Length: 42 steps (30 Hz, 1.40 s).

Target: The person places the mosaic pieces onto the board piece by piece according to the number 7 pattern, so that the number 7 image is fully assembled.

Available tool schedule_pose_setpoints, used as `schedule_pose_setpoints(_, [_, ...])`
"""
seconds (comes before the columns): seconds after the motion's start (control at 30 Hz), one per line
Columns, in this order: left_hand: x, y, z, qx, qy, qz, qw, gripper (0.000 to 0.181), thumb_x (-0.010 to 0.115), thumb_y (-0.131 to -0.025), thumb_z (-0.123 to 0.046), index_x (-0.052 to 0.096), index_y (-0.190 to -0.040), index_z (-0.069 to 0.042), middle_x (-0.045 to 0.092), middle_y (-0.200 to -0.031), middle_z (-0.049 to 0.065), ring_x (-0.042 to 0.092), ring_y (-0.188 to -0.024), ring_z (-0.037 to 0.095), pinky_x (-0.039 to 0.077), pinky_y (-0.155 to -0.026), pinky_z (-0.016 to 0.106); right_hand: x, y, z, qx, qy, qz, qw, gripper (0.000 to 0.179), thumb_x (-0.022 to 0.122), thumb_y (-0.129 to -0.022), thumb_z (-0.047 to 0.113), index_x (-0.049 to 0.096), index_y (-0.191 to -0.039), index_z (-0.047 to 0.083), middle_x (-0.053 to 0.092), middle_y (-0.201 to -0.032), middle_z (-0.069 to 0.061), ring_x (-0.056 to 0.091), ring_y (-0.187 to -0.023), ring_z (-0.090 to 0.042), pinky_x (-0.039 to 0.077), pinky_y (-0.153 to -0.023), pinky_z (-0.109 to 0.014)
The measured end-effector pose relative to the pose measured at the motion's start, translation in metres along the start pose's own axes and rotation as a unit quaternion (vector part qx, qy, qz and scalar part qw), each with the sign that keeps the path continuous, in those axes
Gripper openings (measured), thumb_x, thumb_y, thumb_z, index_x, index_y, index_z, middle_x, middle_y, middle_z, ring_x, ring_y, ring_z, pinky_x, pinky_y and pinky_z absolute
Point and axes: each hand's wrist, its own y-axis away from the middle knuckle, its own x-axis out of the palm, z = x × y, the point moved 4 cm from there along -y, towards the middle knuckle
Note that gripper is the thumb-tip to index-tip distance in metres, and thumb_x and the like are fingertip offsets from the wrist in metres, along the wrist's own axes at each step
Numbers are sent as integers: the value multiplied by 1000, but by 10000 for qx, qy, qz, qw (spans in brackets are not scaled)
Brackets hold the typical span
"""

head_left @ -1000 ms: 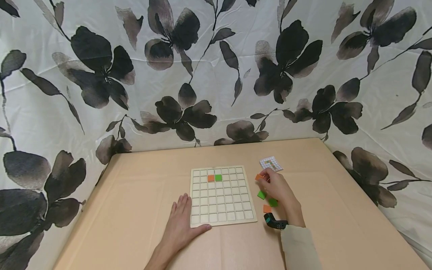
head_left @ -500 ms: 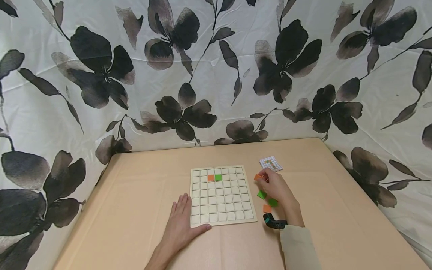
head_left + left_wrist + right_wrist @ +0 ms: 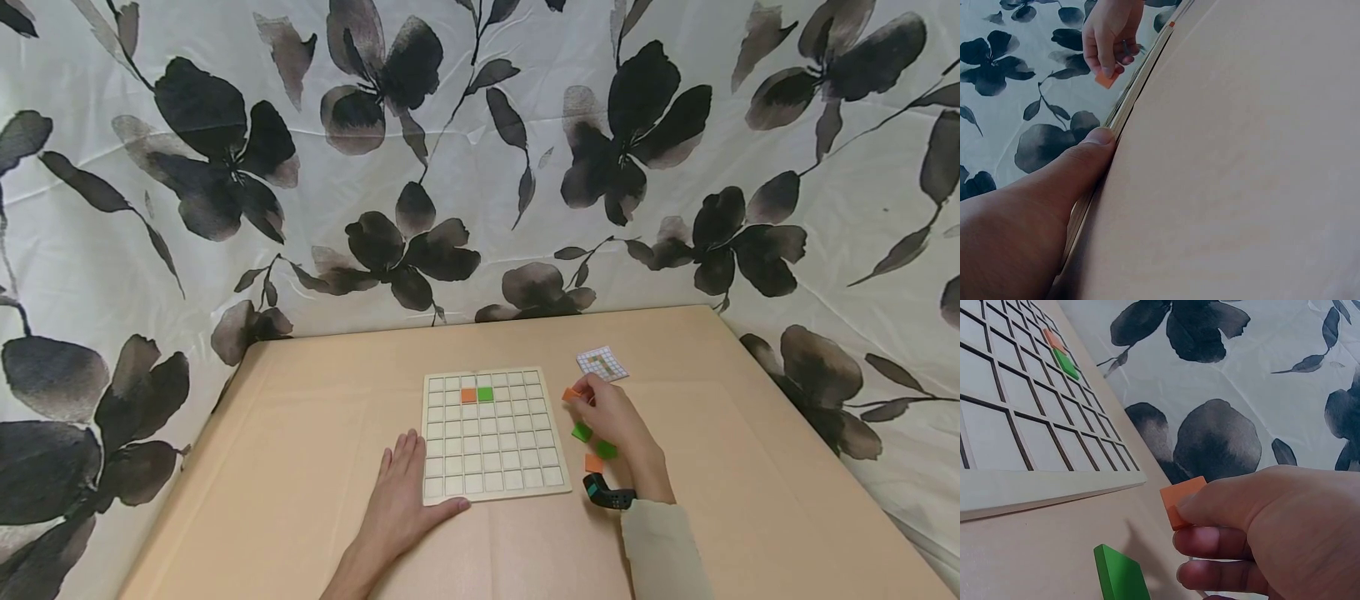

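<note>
My right hand (image 3: 613,412) pinches an orange square tile (image 3: 1180,499) between thumb and fingers, just off the right side of the gridded wooden board (image 3: 495,446). My left hand (image 3: 399,492) lies at the board's near left corner. Its straight fingers run along the left side and its thumb rests on the front edge, as the left wrist view also shows. One orange tile (image 3: 468,396) and one green tile (image 3: 485,394) sit side by side in the board's second row.
Loose on the table right of the board lie a green tile (image 3: 581,432), another green tile (image 3: 607,450) and an orange tile (image 3: 593,463). Beyond my right hand is a small card (image 3: 602,363) printed with a coloured grid. A floral cloth (image 3: 510,167) hangs behind the table.
My right hand and the pinched orange tile have shifted very slightly left, toward the board. The left hand and the board stay where they were.
</note>
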Motion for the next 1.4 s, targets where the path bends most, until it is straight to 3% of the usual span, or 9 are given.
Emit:
schedule_pose_setpoints(0.3, [1, 0, 1, -5, -20, 3, 10000, 126, 61, -72, -85, 32, -152, 8, 27, -163, 24, 23, -153, 39, 17, -127, 54, 3, 0, 3, -235, -20, 26, 9997, 16, 62, -97, 15, 61, -110, 6, 65, -94, -9, 57, -78, -19, 52, -61, -24])
schedule_pose_setpoints(0.63, [1, 0, 0, 19, -37, 11, 10000, 126, 60, -73, -85, 32, -152, 8, 27, -163, 25, 23, -153, 40, 18, -127, 55, 7, -1, 6, -74, 49, 83, 9999, 18, 59, -99, 19, 59, -112, 8, 67, -100, -9, 60, -84, -19, 54, -65, -25])
schedule_pose_setpoints(0.93, [1, 0, 0, 8, -48, 19, 10000, 125, 60, -73, -85, 32, -152, 8, 27, -163, 24, 23, -154, 39, 17, -127, 54, 13, -2, 11, -299, 271, 6, 9992, 19, 60, -99, 20, 60, -115, 10, 68, -101, -6, 59, -86, -18, 52, -73, -28])
schedule_pose_setpoints(1.17, [0, 0, 0, 6, -14, -2, 10000, 125, 61, -73, -84, 33, -152, 8, 28, -163, 24, 23, -154, 39, 17, -127, 54, 18, -2, 16, -228, 257, 39, 9994, 21, 61, -99, 21, 60, -118, 11, 66, -99, -4, 58, -86, -18, 51, -75, -28])
schedule_pose_setpoints(1.4, [0, 0, 0, 26, 0, -44, 10000, 124, 63, -73, -83, 34, -152, 8, 28, -162, 25, 23, -153, 40, 17, -127, 55, 22, -3, 21, -554, 372, 0, 9978, 22, 59, -98, 17, 61, -118, 9, 67, -95, -4, 58, -83, -17, 52, -72, -27])
